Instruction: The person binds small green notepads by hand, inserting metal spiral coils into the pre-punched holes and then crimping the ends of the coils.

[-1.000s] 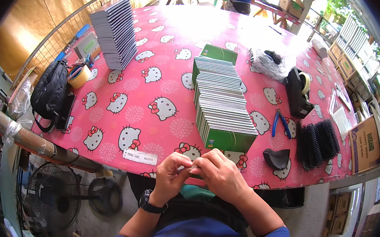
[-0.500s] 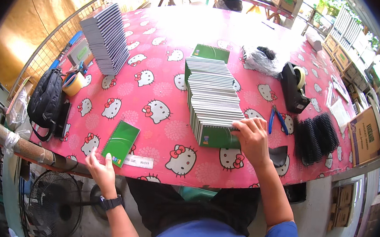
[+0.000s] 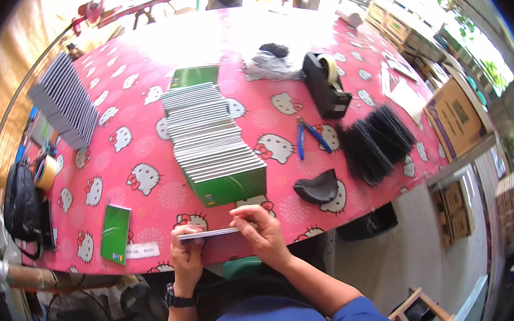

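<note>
A thin notebook (image 3: 209, 234) is held nearly edge-on above the table's front edge, its white page edges showing. Its left end is gripped by my left hand (image 3: 187, 257), thumb and fingers closed around it. At the other end my right hand (image 3: 264, 236) has its fingers bent in a pinch on the notebook's edge. Just beyond, a long row of green-covered notebooks (image 3: 210, 138) leans in sequence, the front green cover facing me. A single green notebook (image 3: 115, 234) lies flat to the left, beside a white paper strip (image 3: 142, 250).
A tall notebook stack (image 3: 66, 104) stands far left, above a black bag (image 3: 22, 207). To the right are blue-handled pliers (image 3: 311, 139), a black pouch (image 3: 317, 187), black spiral coils (image 3: 376, 143), a tape dispenser (image 3: 326, 87) and a cardboard box (image 3: 458, 114).
A notebook has left the front of the row and is now between both hands. My left hand has moved right, away from the flat green notebook. The view has turned to the right.
</note>
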`<state>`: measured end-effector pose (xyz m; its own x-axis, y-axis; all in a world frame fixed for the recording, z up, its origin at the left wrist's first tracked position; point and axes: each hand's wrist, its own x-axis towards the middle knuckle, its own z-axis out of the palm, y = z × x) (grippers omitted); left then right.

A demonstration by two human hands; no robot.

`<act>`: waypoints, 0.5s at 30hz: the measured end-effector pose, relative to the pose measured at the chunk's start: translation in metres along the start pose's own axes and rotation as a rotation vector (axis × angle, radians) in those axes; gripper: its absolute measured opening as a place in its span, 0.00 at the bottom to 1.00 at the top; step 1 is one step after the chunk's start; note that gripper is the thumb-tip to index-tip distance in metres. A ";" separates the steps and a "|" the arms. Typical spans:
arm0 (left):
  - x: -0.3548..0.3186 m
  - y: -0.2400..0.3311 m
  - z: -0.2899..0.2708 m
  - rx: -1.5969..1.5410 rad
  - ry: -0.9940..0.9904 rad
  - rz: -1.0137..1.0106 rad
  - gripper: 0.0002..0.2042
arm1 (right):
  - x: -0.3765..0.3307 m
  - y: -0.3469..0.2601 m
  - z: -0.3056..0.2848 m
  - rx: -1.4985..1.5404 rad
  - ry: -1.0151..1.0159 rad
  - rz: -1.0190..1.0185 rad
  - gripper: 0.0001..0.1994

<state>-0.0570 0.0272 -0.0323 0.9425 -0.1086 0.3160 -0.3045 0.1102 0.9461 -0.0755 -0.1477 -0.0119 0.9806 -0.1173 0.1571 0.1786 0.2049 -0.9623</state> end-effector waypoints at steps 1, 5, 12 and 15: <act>0.003 0.007 0.006 0.196 0.054 0.113 0.12 | 0.000 0.005 0.001 -0.024 -0.004 -0.022 0.09; 0.007 0.041 0.035 0.817 0.115 0.434 0.17 | 0.007 -0.001 0.003 -0.049 -0.019 -0.003 0.07; 0.017 0.035 0.031 0.935 -0.178 0.551 0.14 | 0.025 -0.050 -0.102 -1.275 0.656 -0.346 0.09; 0.013 0.031 0.030 0.923 -0.181 0.618 0.12 | 0.022 -0.031 -0.136 -1.209 0.648 -0.265 0.09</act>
<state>-0.0580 -0.0005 0.0037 0.5838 -0.4383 0.6834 -0.7683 -0.5703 0.2905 -0.0706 -0.2892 -0.0089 0.6584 -0.5112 0.5525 -0.1544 -0.8101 -0.5655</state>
